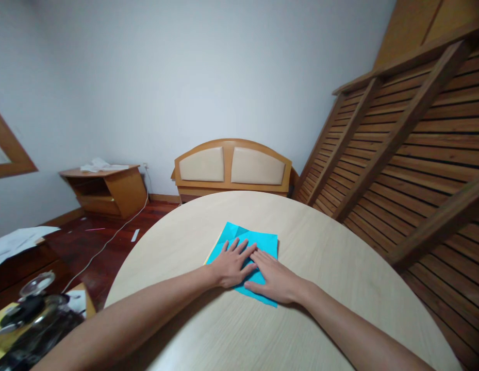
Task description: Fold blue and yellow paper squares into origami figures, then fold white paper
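A sheet of bright blue paper [262, 240] with crease lines lies on the round pale wooden table [324, 242]. Flat on its left part rests my left hand [232, 264], fingers spread and pointing away from me. My right hand [273, 275] lies on the right part of the sheet, its fingers stretched toward the left hand. The fingertips of the two hands meet near the middle of the paper. A thin yellowish edge shows along the sheet's left side. Much of the paper's centre is hidden under the hands.
Behind the table stands a headboard [231, 162] with two cream panels. A slatted wooden frame [401, 144] leans at the right. Left are a low wooden cabinet [127, 190] with papers on it, a white cable [108, 242] on the floor, and dark clutter [46, 322].
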{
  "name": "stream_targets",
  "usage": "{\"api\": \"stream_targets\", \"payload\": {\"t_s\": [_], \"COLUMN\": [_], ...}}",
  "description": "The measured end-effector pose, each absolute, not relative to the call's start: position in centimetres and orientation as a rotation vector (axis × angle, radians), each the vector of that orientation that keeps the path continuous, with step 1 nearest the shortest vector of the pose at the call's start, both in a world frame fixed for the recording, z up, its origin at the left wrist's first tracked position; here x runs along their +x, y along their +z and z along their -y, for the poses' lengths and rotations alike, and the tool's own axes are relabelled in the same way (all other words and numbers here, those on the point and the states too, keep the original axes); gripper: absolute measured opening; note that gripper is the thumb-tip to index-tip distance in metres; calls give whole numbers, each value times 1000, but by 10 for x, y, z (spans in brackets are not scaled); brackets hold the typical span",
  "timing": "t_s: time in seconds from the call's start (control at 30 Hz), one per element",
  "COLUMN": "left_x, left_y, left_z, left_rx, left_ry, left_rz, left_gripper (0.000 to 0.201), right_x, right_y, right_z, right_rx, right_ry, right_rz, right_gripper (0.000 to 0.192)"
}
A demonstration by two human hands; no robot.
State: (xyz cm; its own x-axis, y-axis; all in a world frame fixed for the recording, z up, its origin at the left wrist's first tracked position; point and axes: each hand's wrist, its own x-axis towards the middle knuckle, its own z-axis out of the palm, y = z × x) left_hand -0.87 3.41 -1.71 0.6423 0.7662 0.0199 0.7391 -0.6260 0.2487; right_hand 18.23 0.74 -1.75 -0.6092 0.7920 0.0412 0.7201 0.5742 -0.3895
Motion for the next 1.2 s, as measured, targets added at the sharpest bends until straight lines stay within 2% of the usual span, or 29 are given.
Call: {"api": "stream_targets", "payload": {"t_s": [0.13,0.43,0.73,0.9,1.0,1.07,1.2], "left_x": [-25,-95,-171,-139,-104,-87,-80], "left_y": [-18,-18,3,21,19,12,2], "left_z": [-48,-127,-175,-178,-169,-160,-148], "left_rx": [2680,2571,2436,2510,2552,2514,2473], "left_ry": [117,-4,-153,41,134,115,112], "left_rz": [-1268,-1581,-1984,-2042,-1996,-2034,-2109], "left_gripper": [71,72,57,52,59,65,56], "right_x": [219,245,235,230,227,226,229], "right_y": [-15,-19,-26,-19,-18,-22,-33], "right_z": [-15,-24,-28,-39,-50,-56,-64], "right_rx": [-1518,-1658,-1653,-1753,-1835,-1843,-1744], "right_ry": [494,380,335,420,438,356,233], "right_rz": [2524,2495,2478,2500,2475,2420,2342], "right_gripper": [94,81,76,83,84,82,70]}}
